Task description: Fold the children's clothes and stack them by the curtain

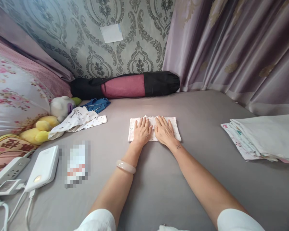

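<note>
At the centre of the frame, the folded cloth (131, 129) lies directly beneath your left hand (142, 131) and right hand (164, 131), long axis running left to right, both equally near, flat, fingers extended, gripping nothing.

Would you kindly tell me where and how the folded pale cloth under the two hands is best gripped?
Probably by its two short ends, the left hand coming from the left and the right hand from the right, sliding beneath: the folded pale cloth lies flat, a low, wide rectangle whose ends show beyond both hands.
</note>
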`<state>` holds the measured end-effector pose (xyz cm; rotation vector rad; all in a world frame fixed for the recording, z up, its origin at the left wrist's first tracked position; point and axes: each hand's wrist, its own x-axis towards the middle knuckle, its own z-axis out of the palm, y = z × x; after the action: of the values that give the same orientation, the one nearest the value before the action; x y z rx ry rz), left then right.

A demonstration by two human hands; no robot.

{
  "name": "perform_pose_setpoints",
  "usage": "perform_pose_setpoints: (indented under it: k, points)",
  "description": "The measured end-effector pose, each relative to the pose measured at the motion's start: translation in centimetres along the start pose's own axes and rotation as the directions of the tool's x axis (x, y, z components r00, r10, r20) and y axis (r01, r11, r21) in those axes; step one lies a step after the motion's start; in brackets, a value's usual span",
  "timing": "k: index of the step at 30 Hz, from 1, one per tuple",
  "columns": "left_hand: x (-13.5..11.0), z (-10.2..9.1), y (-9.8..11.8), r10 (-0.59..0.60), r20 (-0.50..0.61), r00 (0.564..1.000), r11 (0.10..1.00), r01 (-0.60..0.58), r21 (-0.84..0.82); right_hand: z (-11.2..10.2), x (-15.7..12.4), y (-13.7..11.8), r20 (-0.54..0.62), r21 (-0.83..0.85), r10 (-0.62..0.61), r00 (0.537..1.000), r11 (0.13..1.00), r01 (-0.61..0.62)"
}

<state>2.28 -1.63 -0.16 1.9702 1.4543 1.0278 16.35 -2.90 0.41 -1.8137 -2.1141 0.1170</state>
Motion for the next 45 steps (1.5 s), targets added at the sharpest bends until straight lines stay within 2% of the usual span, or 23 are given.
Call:
perform_pose_setpoints:
  k: [4, 8, 10, 14, 17, 20, 28, 31, 35, 42, 45]
  points:
    - [0.0, 0.2, -0.4, -0.022, 0.052, 0.998, 0.997, 0.018, 0.075, 0.3, 0.0, 0.4, 0.025, -0.005, 0.026, 0.999, 1.000, -0.026]
    - [0.1, 0.4, -0.7, -0.007, 0.049, 0.999, 0.992, 0.000, 0.125, 0.7, 0.0, 0.5, 0.032, -0.031, 0.024, 0.999, 0.999, -0.023]
    - [0.1, 0.3, -0.6, -0.004, 0.070, 0.998, 0.970, -0.013, 0.243, 0.7, 0.0, 0.5, 0.036, -0.045, 0.028, 0.999, 0.999, -0.026]
    - [0.0, -0.1, -0.3, -0.009, 0.119, 0.993, 0.798, -0.065, 0.599, 0.4, 0.0, 0.5, 0.006, -0.082, 0.038, 0.999, 0.996, -0.037]
    - [0.0, -0.4, -0.3, -0.035, 0.076, 0.996, 0.692, -0.031, 0.721, 0.4, -0.1, 0.7, -0.028, -0.120, 0.063, 0.998, 0.991, -0.066]
    - [0.0, -0.6, -0.5, -0.078, 0.075, 0.994, 0.666, -0.004, 0.746, 0.5, -0.1, 1.0, 0.000, -0.142, 0.100, 0.995, 0.985, -0.099]
    - [-0.1, -0.7, -0.5, -0.089, 0.083, 0.993, 0.680, 0.000, 0.733, 0.3, -0.1, 0.8, 0.032, -0.148, 0.131, 0.991, 0.981, -0.124]
    - [0.0, -0.8, -0.5, -0.085, 0.053, 0.995, 0.680, 0.020, 0.733, 0.1, -0.2, 0.9, 0.009, -0.152, 0.145, 0.989, 0.978, -0.142]
    - [-0.1, -0.8, -0.8, -0.122, -0.027, 0.992, 0.663, 0.102, 0.742, 0.1, -0.2, 1.2, -0.024, -0.165, 0.180, 0.983, 0.969, -0.181]
    - [0.0, -0.9, -0.8, -0.189, 0.001, 0.982, 0.675, 0.129, 0.726, 0.2, -0.1, 1.3, 0.017, -0.159, 0.198, 0.980, 0.968, -0.193]
    - [0.0, -1.2, -0.9, -0.183, -0.022, 0.983, 0.677, 0.142, 0.722, -0.1, -0.2, 1.5, -0.011, -0.167, 0.214, 0.977, 0.963, -0.212]
